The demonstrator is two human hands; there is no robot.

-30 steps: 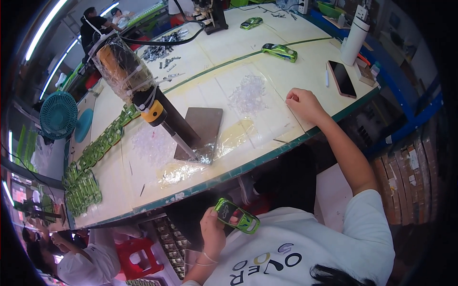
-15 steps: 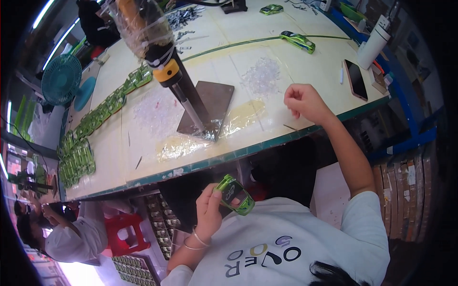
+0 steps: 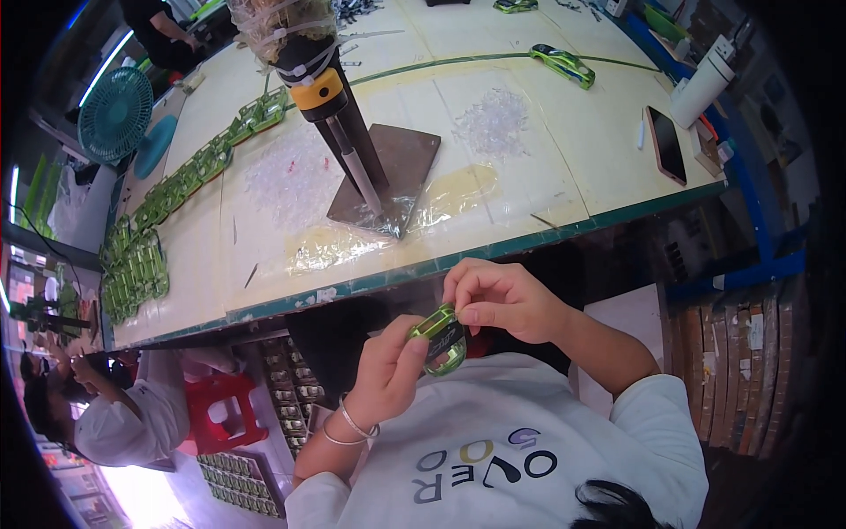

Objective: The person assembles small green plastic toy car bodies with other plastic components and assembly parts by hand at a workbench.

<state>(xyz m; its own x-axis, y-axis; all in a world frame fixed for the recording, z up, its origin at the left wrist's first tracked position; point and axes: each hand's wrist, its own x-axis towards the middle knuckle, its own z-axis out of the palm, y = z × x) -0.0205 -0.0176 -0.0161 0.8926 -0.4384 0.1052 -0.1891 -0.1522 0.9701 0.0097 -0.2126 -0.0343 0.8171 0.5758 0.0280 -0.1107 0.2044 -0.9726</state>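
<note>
My left hand (image 3: 386, 368) grips a green toy car body (image 3: 447, 357) with a dark window area, held in front of my shirt below the table's edge. Against the car's upper end are the pinched fingers of my right hand (image 3: 509, 300). Whatever lies between those fingertips is too small or too hidden to make out. On the table beyond stands a tool (image 3: 339, 132) with a yellow collar and a metal rod, above a brown plate (image 3: 410, 163). Small clear plastic pieces lie in one pile (image 3: 493, 123) to its right and another pile (image 3: 286, 181) to its left.
Rows of green car parts (image 3: 181, 189) line the table's left side, near a teal fan (image 3: 116, 115). Another green car body (image 3: 562, 66) lies farther back. A phone (image 3: 665, 145) and white bottle (image 3: 702, 84) are at right. A co-worker (image 3: 132, 414) sits at lower left by a red stool (image 3: 225, 410).
My right hand has come from over the table down to the car body, its fingers now pinched at the car's upper end. The left hand still holds the car.
</note>
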